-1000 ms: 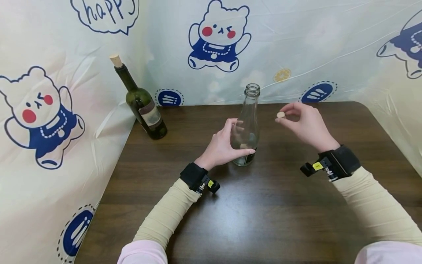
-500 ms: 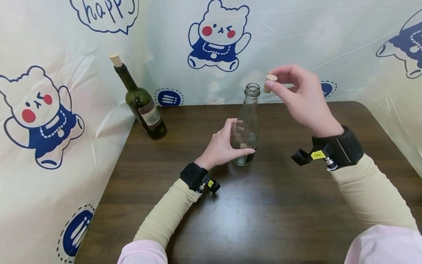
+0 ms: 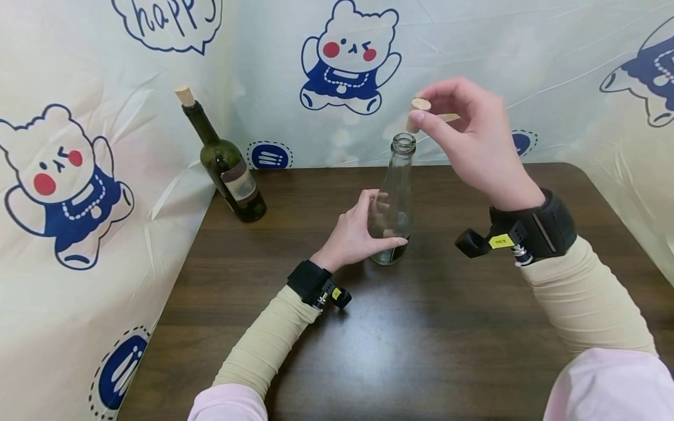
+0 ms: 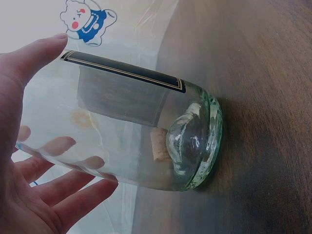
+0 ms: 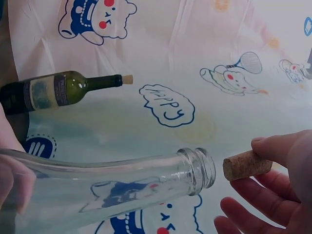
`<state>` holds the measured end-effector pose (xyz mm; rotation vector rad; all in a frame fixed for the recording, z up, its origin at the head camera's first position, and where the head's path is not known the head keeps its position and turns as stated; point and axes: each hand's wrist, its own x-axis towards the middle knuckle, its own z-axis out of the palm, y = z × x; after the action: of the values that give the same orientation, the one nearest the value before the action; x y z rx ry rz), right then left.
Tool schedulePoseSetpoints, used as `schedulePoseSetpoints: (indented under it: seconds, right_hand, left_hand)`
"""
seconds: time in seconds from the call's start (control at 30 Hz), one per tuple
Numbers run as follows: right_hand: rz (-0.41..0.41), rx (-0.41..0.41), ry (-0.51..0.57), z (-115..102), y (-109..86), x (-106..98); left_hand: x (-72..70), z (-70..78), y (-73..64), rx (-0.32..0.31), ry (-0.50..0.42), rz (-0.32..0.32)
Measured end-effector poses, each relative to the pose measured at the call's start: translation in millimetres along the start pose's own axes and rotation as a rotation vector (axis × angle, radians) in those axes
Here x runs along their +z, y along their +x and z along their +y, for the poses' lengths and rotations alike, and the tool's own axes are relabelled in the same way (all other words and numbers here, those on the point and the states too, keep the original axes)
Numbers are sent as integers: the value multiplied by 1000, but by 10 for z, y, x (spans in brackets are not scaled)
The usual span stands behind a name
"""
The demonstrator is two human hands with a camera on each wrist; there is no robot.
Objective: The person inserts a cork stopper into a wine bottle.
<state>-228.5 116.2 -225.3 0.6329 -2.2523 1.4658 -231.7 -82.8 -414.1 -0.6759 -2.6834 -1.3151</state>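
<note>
A clear glass bottle stands upright on the table, its mouth uncovered. My left hand grips its lower body, thumb in front and fingers around the far side. In the left wrist view a piece of cork shows through the glass near the base, seemingly inside. Above the bottle's mouth, slightly right, my right hand pinches a cork between thumb and fingers. The right wrist view shows that cork lined up roughly with the bottle mouth, a small gap between them.
A green wine bottle with a cork in its neck stands at the table's back left. The brown wooden table meets a printed cloth backdrop behind and at the sides.
My right hand has risen and moved left with the cork, from right of the bottle to just above its mouth. The left hand and both bottles have stayed put.
</note>
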Motion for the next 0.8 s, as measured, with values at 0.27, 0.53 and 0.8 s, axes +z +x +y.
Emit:
schedulePoseSetpoints:
  seconds: [0.27, 0.53, 0.8]
  right_hand:
    - [-35, 12, -20, -22, -15, 27]
    - [-59, 11, -20, 5, -19, 53]
    - [-82, 28, -49, 53, -32, 86]
  left_hand:
    - [5, -8, 0, 2, -3, 1]
    - [7, -15, -5, -4, -25, -7]
    - [5, -12, -11, -3, -19, -3]
